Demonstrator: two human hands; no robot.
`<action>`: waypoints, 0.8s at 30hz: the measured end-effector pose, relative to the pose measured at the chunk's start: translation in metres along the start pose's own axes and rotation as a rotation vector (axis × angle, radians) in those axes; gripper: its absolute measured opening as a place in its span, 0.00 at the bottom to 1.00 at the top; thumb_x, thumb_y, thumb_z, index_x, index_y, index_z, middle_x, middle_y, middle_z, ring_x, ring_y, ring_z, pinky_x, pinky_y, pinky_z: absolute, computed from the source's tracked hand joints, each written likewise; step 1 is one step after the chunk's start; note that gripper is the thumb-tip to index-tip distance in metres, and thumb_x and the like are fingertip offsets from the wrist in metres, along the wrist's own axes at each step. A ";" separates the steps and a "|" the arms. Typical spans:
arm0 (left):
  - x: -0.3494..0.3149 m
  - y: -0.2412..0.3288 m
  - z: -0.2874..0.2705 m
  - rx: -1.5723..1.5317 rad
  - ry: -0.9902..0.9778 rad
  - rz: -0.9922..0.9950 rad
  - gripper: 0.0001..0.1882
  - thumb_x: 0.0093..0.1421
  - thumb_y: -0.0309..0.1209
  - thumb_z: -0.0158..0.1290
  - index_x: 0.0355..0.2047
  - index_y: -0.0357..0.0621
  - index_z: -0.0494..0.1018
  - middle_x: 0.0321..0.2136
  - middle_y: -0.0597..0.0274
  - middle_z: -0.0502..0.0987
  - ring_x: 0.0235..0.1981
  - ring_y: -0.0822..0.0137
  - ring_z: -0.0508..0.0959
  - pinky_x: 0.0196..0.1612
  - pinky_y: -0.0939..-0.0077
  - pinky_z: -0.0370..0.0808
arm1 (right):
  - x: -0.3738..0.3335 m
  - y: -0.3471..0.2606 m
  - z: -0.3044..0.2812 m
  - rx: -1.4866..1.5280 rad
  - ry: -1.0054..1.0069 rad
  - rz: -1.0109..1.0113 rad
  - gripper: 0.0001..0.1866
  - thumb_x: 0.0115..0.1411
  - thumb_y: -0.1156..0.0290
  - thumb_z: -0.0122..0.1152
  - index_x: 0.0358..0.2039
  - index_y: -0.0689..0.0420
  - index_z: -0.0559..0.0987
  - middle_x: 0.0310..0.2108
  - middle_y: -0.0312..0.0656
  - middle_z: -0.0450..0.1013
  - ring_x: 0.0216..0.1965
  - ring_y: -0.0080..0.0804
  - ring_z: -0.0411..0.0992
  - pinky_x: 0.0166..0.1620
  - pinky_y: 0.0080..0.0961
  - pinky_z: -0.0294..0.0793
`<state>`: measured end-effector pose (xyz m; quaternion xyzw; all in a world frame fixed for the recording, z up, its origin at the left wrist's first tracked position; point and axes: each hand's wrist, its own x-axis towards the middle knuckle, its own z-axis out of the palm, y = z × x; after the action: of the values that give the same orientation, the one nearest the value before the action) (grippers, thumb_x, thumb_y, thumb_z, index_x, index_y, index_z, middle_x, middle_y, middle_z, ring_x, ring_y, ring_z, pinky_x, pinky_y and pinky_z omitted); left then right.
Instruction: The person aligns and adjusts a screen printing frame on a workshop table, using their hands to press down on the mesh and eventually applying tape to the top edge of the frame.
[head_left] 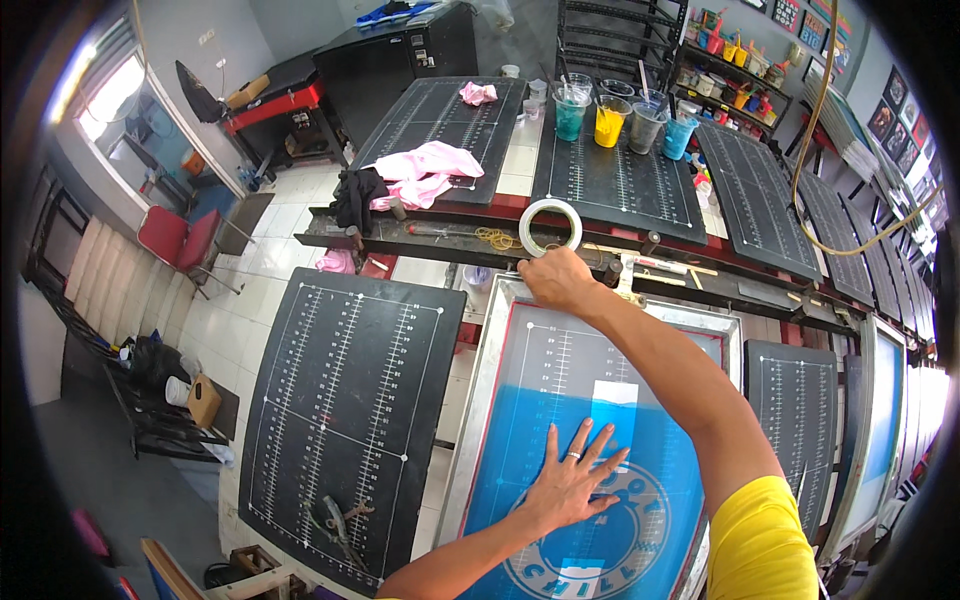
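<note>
A silk screen frame with a metal rim and blue-coated mesh lies in front of me, a round design showing in the blue. My left hand rests flat on the mesh, fingers spread, with a ring on one finger. At the frame's far end my right hand grips the lower edge of a roll of white tape, its fingertips partly hidden. The roll stands out over the dark rail. A white rectangle shows at the upper border of the blue.
Black printing boards with white rulers lie left, right and beyond the rail. Cups of coloured ink stand on a far board. Pink cloth lies on another. A metal clamp sits beside my right wrist. A yellowish hose hangs at right.
</note>
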<state>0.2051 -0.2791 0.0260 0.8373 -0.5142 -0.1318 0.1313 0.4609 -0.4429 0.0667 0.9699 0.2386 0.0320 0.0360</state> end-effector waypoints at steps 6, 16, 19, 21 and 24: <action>-0.004 -0.001 0.003 -0.031 0.077 -0.013 0.40 0.62 0.67 0.43 0.71 0.65 0.56 0.73 0.53 0.46 0.72 0.41 0.44 0.61 0.16 0.47 | -0.012 0.000 0.031 0.169 0.163 0.104 0.06 0.56 0.71 0.55 0.32 0.56 0.79 0.27 0.47 0.79 0.32 0.45 0.81 0.33 0.43 0.78; -0.002 0.000 0.001 -0.049 0.044 -0.004 0.40 0.62 0.66 0.44 0.70 0.65 0.58 0.73 0.52 0.46 0.72 0.41 0.45 0.60 0.17 0.49 | -0.015 0.003 0.044 0.184 0.261 0.080 0.20 0.66 0.55 0.52 0.23 0.56 0.79 0.21 0.44 0.78 0.22 0.45 0.78 0.27 0.41 0.78; -0.003 -0.001 0.000 -0.038 0.047 -0.001 0.40 0.63 0.66 0.44 0.70 0.64 0.57 0.73 0.52 0.46 0.72 0.41 0.44 0.61 0.17 0.49 | -0.014 0.000 0.046 0.188 0.332 0.076 0.21 0.66 0.55 0.52 0.23 0.56 0.79 0.21 0.44 0.78 0.22 0.44 0.78 0.26 0.41 0.78; -0.003 -0.001 0.000 -0.036 0.055 -0.005 0.40 0.63 0.66 0.44 0.70 0.65 0.57 0.73 0.52 0.46 0.73 0.41 0.44 0.61 0.16 0.48 | -0.014 -0.003 0.038 0.182 0.289 0.116 0.20 0.66 0.56 0.51 0.24 0.56 0.79 0.23 0.44 0.78 0.24 0.46 0.78 0.28 0.42 0.78; -0.004 0.000 0.001 -0.033 0.055 -0.002 0.41 0.62 0.66 0.44 0.71 0.65 0.55 0.73 0.53 0.46 0.73 0.40 0.43 0.61 0.16 0.46 | -0.015 -0.001 0.034 0.207 0.207 0.185 0.20 0.67 0.57 0.47 0.26 0.55 0.81 0.26 0.44 0.79 0.28 0.48 0.79 0.32 0.45 0.79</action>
<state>0.2032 -0.2759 0.0252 0.8389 -0.5071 -0.1173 0.1590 0.4503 -0.4507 0.0316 0.9778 0.1526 0.1100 -0.0920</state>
